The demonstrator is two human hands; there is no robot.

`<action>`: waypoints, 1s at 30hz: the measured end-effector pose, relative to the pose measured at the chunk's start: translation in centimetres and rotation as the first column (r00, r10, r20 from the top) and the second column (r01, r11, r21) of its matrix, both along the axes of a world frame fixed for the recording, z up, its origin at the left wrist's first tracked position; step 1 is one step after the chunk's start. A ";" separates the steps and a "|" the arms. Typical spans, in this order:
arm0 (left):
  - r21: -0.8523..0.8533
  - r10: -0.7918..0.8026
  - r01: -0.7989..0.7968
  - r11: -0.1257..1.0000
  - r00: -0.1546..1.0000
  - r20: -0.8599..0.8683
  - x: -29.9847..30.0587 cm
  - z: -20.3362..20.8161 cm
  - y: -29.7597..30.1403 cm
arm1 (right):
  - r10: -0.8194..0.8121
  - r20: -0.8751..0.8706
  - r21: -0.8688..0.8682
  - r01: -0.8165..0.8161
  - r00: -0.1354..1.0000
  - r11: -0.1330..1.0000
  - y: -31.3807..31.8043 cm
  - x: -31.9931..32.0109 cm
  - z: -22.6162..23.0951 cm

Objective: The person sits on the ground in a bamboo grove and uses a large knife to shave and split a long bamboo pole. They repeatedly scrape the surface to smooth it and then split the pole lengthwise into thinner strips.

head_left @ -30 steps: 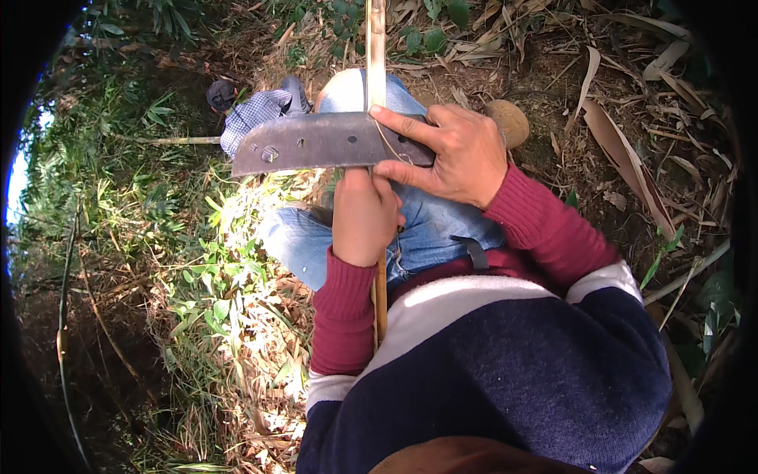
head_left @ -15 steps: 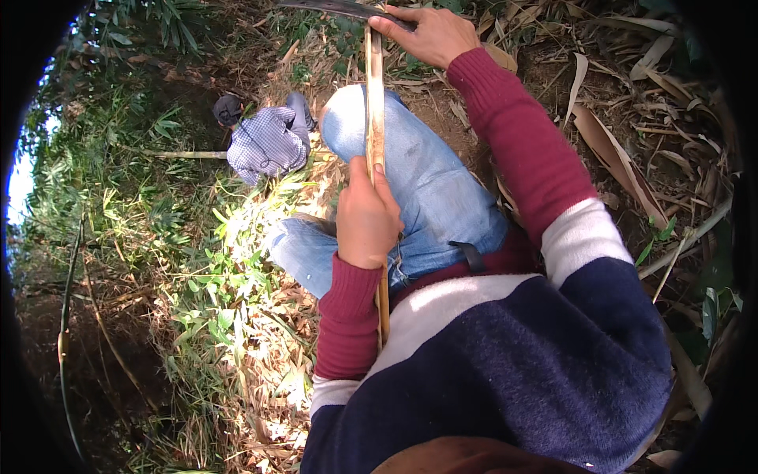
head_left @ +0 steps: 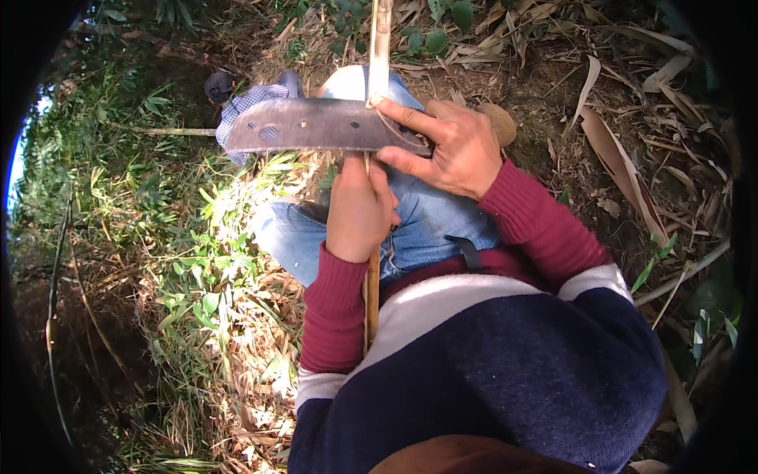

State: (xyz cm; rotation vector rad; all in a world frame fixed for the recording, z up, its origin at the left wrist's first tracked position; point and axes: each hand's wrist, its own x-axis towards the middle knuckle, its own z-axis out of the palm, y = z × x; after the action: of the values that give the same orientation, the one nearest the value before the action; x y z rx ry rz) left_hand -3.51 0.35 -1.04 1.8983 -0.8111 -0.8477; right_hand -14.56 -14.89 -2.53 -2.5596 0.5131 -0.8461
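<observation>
A long, pale bamboo strip (head_left: 380, 47) runs upright through the middle, from beyond my knees back along my left forearm. My left hand (head_left: 359, 209) is closed around it, just on the near side of the blade. A broad dark machete (head_left: 308, 126) with several holes in its blade lies crosswise over the strip. My right hand (head_left: 454, 150) grips the machete's right end, index finger along the far side by the strip and thumb on the near edge. A round tan wooden end (head_left: 499, 125) shows beyond that hand; it may be the handle.
My bent legs in blue jeans (head_left: 296, 237) lie beneath the strip. Another person (head_left: 249, 107) crouches at the far left, partly behind the blade, beside a long pole (head_left: 174, 131). Dry leaf sheaths (head_left: 624, 170) litter the ground at right; green plants (head_left: 209, 268) grow at left.
My right hand and the machete have come toward me along the strip, from its far part to just ahead of my left hand. The left hand keeps its hold, having shifted slightly.
</observation>
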 end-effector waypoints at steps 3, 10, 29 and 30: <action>0.021 -0.049 0.048 0.999 0.999 0.022 0.7 -1.7 0.5 | 0.054 0.048 -0.116 -0.049 0.997 0.992 0.7 -0.3 0.2; 0.051 0.044 -0.048 0.998 0.997 0.069 -0.6 1.0 -0.7 | -0.195 -0.048 -0.139 0.187 0.980 0.973 -7.0 3.4 1.1; 0.002 -0.018 0.017 1.000 0.997 0.077 -0.8 0.6 -0.1 | -0.225 0.034 0.364 0.197 0.974 0.910 -12.0 4.9 -1.0; 0.002 -0.016 0.016 1.000 1.000 0.025 -0.6 0.6 -0.1 | -0.193 0.028 0.397 0.166 0.981 0.903 -10.8 4.5 -1.1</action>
State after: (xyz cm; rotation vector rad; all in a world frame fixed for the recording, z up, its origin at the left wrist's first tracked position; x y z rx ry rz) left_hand -4.08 0.22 -0.42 1.9092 -0.8422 -0.8367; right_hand -10.08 -25.74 -3.61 -2.1329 0.8190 -0.7925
